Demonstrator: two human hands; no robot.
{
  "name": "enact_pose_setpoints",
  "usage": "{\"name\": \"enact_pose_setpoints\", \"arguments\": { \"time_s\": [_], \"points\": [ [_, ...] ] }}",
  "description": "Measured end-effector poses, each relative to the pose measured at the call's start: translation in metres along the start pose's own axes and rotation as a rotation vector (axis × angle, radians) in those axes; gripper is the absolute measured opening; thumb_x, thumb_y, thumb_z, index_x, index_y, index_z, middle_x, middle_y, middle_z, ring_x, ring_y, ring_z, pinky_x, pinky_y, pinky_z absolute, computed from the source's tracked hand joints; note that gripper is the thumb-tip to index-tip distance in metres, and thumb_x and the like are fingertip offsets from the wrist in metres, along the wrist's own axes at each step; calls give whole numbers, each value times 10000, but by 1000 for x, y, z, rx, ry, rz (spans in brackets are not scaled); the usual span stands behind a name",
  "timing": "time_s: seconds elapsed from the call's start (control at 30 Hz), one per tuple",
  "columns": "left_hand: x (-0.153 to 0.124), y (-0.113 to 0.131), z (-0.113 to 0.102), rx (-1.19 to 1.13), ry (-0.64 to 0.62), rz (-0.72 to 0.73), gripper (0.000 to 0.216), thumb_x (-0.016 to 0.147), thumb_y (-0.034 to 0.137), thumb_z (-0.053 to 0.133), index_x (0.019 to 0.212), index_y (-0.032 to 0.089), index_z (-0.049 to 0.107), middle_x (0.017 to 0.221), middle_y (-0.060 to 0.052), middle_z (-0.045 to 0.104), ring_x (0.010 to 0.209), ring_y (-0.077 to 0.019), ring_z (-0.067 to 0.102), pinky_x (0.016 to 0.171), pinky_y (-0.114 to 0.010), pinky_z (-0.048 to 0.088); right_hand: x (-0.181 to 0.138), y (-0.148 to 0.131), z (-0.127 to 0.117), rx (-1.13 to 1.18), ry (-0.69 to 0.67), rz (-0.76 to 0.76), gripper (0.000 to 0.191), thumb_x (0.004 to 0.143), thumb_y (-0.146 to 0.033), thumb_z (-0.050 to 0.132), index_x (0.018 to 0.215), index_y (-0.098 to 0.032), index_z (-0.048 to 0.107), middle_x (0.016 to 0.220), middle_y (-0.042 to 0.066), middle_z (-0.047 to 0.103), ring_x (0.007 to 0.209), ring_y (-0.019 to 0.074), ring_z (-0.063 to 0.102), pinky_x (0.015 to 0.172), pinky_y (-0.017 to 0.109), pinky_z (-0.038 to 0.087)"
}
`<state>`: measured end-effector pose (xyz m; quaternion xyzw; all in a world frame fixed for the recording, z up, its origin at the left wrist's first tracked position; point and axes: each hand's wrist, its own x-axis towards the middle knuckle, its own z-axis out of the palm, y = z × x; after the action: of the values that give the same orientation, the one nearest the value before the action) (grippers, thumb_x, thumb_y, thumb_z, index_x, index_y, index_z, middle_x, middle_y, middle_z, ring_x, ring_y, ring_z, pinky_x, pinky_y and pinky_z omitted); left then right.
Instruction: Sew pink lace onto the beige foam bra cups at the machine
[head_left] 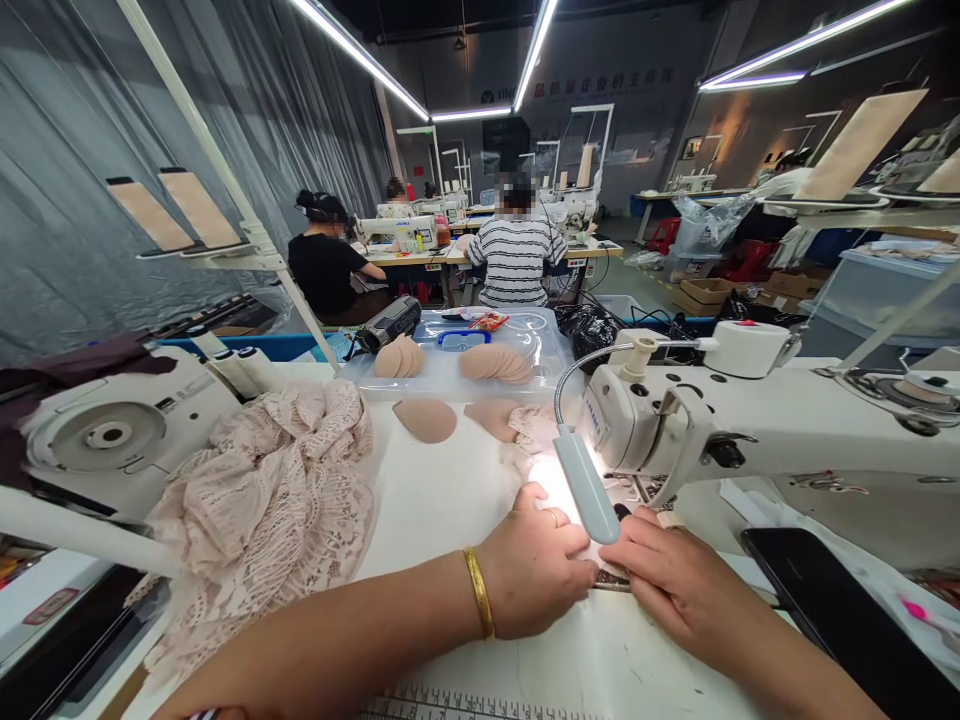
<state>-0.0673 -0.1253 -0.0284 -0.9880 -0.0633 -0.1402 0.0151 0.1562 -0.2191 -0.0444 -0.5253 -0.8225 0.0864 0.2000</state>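
Beneath the lit grey lamp (589, 490), my left hand (534, 562) has its fingers curled on a pale lace fabric (534, 430), glaring white in the light. My right hand (669, 575) is on the other side of the lamp, fingers pressed together and tips at the fabric's edge beside the sewing machine (624, 425). The lamp head covers part of the fabric and the stitching area between both hands. Behind them, one beige oval pad (426, 420) lies alone on the table, and another pad (489, 416) touches the lace.
A heap of pale lace cloth (292, 490) lies at left. Stacked beige pads (495, 363) rest on a clear plastic bin lid (442, 385). At right is a black phone (840, 610); a ruler strip (450, 705) runs along the front edge. Two people sit at machines ahead.
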Motion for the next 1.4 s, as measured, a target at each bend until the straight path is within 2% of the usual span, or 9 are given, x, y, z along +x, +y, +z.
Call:
{"name": "enact_pose_setpoints", "arguments": {
  "time_s": [0.37, 0.6, 0.7, 0.83, 0.97, 1.13, 1.23, 1.3, 1.4],
  "points": [
    [9, -26, -2, -8, -56, -10, 103, 853, 133, 576, 763, 176, 600, 826, -2, 640, 765, -185, 562, 919, -485, 298, 6, 4, 11, -46, 34, 91, 229, 938, -99, 385, 892, -258, 543, 874, 32, 595, 766, 213, 542, 631, 312, 414],
    [15, -45, -3, -79, -108, -48, 178, 887, 99, 551, 873, 207, 692, 957, -14, 709, 875, -196, 594, 951, -485, 261, 11, 4, 17, -107, -4, 210, 232, 918, -108, 367, 928, -269, 533, 909, 4, 618, 591, 165, 494, 514, 296, 346],
    [18, -54, -1, -95, -111, -61, 201, 908, 115, 547, 930, 223, 714, 1000, -13, 722, 916, -205, 603, 963, -486, 254, 14, 1, 18, -122, 20, 223, 252, 922, -101, 358, 947, -269, 544, 980, 13, 639, 646, 172, 536, 534, 297, 367],
    [23, -65, 1, -96, -105, -91, 136, 913, 178, 592, 862, 210, 715, 918, -18, 725, 836, -191, 606, 940, -461, 292, 15, 1, 19, -144, 68, 179, 260, 927, -97, 350, 959, -261, 550, 907, 12, 614, 705, 188, 559, 548, 293, 377],
    [35, -80, -8, -88, -7, -184, 137, 905, 192, 599, 817, 198, 704, 914, -35, 722, 872, -216, 626, 955, -443, 340, 13, 4, 23, -171, 108, 137, 241, 922, -94, 359, 955, -248, 543, 808, -4, 557, 639, 173, 530, 531, 287, 367],
    [62, -110, -21, -105, 250, -492, 375, 884, 178, 638, 1259, 185, 645, 1430, -149, 559, 1329, -352, 480, 1084, -520, 309, 14, 4, 24, -219, 126, 131, 205, 929, -107, 366, 899, -242, 517, 748, -12, 501, 574, 165, 496, 503, 291, 345],
    [79, -127, -15, -222, 282, -629, 222, 816, 183, 706, 1037, 181, 721, 1081, -96, 717, 1091, -314, 624, 1011, -494, 404, 15, 4, 24, -208, 139, 128, 204, 932, -110, 370, 892, -244, 519, 751, -7, 509, 593, 173, 520, 504, 290, 355],
    [85, -140, -9, -318, 299, -695, 46, 831, 215, 690, 828, 174, 712, 781, -32, 693, 814, -227, 652, 855, -401, 490, 14, 6, 25, -188, 154, 122, 206, 939, -117, 377, 929, -246, 537, 764, -4, 526, 601, 177, 533, 506, 291, 362],
    [83, -158, -12, -433, 393, -758, 166, 894, 280, 630, 795, 152, 667, 706, -13, 647, 668, -153, 604, 673, -287, 500, 11, 8, 27, -168, 157, 137, 205, 954, -132, 375, 970, -254, 538, 772, -10, 533, 564, 169, 509, 501, 297, 362]
  ]
}}
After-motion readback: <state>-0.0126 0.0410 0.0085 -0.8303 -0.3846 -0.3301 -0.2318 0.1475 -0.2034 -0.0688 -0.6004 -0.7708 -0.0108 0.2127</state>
